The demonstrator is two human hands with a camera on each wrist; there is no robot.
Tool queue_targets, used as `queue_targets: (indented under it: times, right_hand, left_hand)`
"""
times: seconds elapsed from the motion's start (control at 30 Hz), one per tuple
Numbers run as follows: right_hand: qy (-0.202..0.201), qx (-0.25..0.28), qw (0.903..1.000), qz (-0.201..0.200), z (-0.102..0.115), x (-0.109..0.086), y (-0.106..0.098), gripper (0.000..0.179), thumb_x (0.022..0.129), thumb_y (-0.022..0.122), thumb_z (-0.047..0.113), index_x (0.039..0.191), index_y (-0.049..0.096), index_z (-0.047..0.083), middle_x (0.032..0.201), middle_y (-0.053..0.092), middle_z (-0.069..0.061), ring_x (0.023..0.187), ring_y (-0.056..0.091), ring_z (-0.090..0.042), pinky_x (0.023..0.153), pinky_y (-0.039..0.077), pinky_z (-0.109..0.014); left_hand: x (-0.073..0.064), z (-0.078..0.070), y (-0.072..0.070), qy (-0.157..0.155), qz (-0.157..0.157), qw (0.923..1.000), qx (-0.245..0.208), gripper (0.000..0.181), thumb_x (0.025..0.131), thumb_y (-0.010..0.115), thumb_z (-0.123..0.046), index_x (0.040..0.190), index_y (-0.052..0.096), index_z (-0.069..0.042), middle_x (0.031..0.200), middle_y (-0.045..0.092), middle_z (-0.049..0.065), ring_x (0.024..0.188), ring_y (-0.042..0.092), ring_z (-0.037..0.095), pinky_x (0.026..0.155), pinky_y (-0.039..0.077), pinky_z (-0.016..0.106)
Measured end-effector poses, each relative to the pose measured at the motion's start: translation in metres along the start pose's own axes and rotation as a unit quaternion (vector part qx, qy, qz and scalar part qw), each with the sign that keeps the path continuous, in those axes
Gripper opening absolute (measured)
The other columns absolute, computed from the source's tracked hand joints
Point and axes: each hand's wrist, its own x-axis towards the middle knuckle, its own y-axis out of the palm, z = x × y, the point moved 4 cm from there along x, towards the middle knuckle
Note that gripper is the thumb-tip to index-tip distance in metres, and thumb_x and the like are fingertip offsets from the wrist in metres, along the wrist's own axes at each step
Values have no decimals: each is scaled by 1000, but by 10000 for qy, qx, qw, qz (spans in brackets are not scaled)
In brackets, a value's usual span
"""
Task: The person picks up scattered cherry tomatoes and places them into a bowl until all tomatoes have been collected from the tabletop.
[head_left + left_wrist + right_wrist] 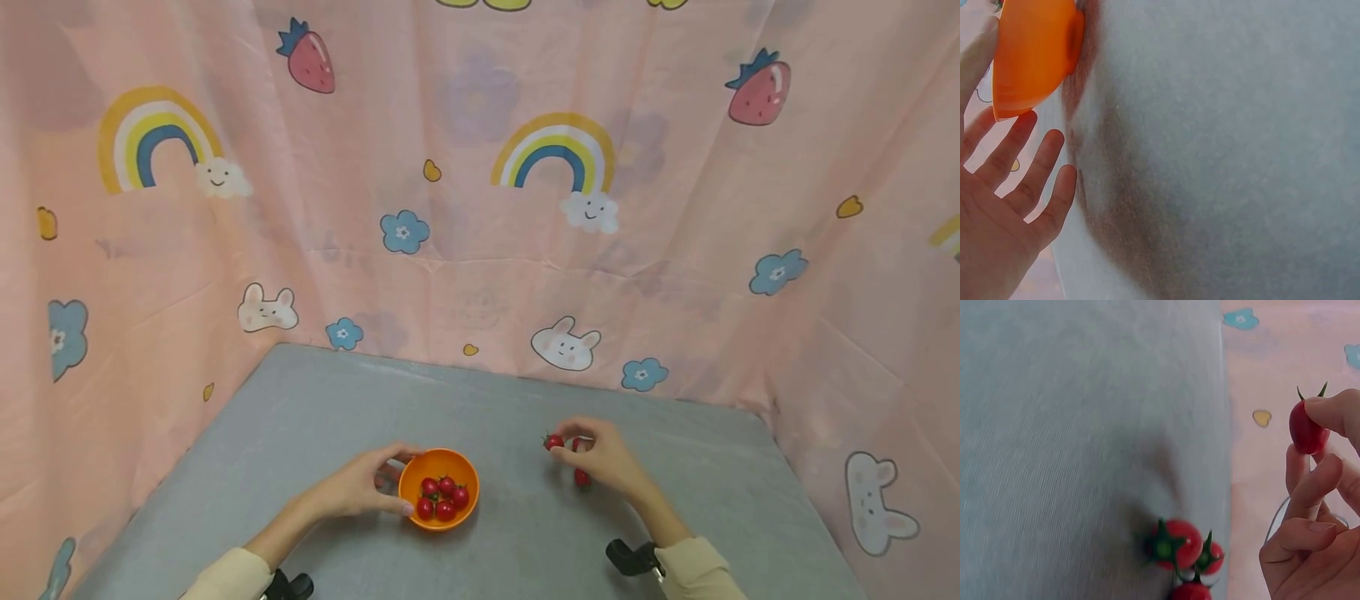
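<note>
A small orange bowl point(467, 523) stands on the grey table, with several cherry tomatoes point(446, 510) inside. My left hand point(367, 483) holds the bowl by its left side, thumb at the near rim and fingers at the far one. In the left wrist view the orange bowl point(1032, 59) sits between thumb and fingertips, while the lower fingers spread free. Right of the bowl, my right hand point(603, 457) pinches a red cherry tomato point(1307, 428) with green sepals between thumb and fingers, above the table. Below that hand lie loose cherry tomatoes point(1180, 542), partly hidden in the head view.
The grey table point(517, 550) reaches back to a pink patterned curtain point(465, 300), which also hangs along the left and right sides. Black wrist straps point(632, 558) sit at both cuffs.
</note>
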Motion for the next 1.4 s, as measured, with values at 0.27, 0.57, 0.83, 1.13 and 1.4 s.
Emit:
queue_targets:
  times: [0.27,0.57,0.83,1.13,1.4]
  right_hand:
    - [-384,255,9986,258,13,9,17,18,89,82,20,102,73,10,101,67,-8,51,43,-13,44,38,-26]
    - [-520,312,9972,436,32,16,34,17,89,81,18,102,73,10,100,68,-7,53,44,-14,50,39,-24]
    - [-817,568,9931,627,39,23,51,16,88,82,14,101,73,9,97,67,-6,53,43,-14,51,40,-22]
    - [-850,573,9903,938,47,29,71,15,89,81,18,100,73,12,97,67,-3,55,46,-14,55,45,-24]
    - [-901,647,9869,1170,60,30,85,17,89,82,17,102,73,10,99,66,-4,58,48,-16,57,46,-23]
  left_hand:
    - [0,0,-1,-48,-19,10000,-7,67,86,85,-24,143,53,-14,137,57,7,112,62,25,92,50,49]
    - [0,1,0,-77,-35,9999,68,68,86,85,-26,144,53,-14,134,58,7,109,63,23,91,51,47]
    - [-1,-1,1,-15,-56,9999,113,67,85,86,-25,143,54,-15,133,59,7,108,63,24,89,50,46]
    - [-1,-1,0,-36,-44,9999,145,67,86,85,-25,144,53,-15,132,59,7,108,64,23,89,51,45]
    - [0,-1,0,-88,-49,9998,144,67,86,85,-26,144,53,-15,132,59,7,108,64,23,90,51,46]
